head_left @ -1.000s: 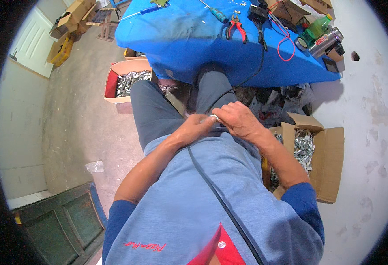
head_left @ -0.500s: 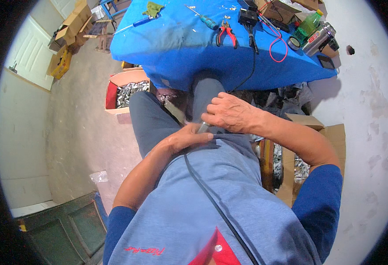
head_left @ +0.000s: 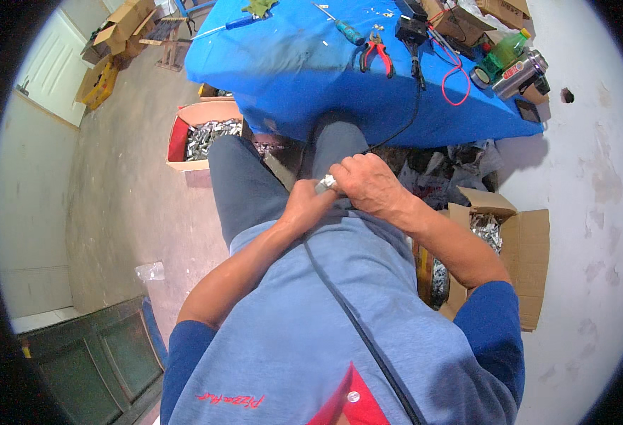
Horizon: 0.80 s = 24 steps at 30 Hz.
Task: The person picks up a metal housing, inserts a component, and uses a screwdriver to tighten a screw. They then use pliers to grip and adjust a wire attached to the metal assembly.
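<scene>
Over my lap, my left hand (head_left: 307,207) is closed around a small silvery metal piece (head_left: 323,185) with a whitish end sticking up between the hands. Right against that end, my right hand (head_left: 372,185) is curled into a closed grip. What its fingers hold is hidden beneath the knuckles, so I cannot make it out. A black cord (head_left: 347,301) runs from near my hands down across my shirt.
On the blue-covered table (head_left: 290,85) lie red-handled pliers (head_left: 376,55), screwdrivers, a black adapter (head_left: 412,30), a green bottle (head_left: 507,51) and a steel flask (head_left: 522,74). A box of metal pieces (head_left: 212,138) stands left of my legs; an open cardboard box (head_left: 524,248) is at right.
Both hands have shifted slightly, and the left fingers have curled more tightly round the metal piece. Its whitish end now shows between the hands. The whole view has tilted a little.
</scene>
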Motion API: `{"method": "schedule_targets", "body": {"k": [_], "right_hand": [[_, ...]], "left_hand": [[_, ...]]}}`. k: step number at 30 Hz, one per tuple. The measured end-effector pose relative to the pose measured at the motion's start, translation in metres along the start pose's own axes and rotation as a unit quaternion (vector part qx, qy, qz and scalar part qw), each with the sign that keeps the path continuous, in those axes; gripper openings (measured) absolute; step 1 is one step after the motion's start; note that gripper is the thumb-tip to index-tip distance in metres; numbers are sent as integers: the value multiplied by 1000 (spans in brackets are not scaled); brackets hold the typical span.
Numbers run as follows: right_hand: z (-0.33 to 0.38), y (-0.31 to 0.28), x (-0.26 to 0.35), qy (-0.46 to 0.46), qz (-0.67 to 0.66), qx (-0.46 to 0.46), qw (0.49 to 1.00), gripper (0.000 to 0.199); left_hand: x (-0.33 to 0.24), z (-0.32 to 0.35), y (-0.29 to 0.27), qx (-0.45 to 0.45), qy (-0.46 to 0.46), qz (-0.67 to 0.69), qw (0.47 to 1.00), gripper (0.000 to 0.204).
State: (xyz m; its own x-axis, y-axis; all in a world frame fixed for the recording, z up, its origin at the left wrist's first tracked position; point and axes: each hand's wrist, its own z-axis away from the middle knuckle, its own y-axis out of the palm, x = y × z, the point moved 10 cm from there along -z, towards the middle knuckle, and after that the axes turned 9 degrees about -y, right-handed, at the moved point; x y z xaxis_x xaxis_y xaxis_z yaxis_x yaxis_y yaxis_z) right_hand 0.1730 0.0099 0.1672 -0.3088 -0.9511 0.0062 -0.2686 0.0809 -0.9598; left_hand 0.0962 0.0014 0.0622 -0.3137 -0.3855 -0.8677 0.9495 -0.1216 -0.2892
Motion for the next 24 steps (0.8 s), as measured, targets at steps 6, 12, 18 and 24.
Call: {"method": "schedule_targets", "body": {"k": [6, 12, 18, 24], "right_hand": [[5, 13, -3, 76, -27, -56, 995, 7], [9, 24, 1, 204, -41, -101, 973, 14], [20, 33, 1, 274, -84, -122, 950, 15], [23, 38, 4, 320, -257, -99, 907, 21]], "left_hand": [[6, 0, -16, -70, 3, -27, 997, 33], [12, -3, -28, -135, 34, -30, 990, 32], [25, -2, -26, -160, 8, -43, 986, 30], [11, 15, -34, -167, 42, -41, 984, 26]]}}
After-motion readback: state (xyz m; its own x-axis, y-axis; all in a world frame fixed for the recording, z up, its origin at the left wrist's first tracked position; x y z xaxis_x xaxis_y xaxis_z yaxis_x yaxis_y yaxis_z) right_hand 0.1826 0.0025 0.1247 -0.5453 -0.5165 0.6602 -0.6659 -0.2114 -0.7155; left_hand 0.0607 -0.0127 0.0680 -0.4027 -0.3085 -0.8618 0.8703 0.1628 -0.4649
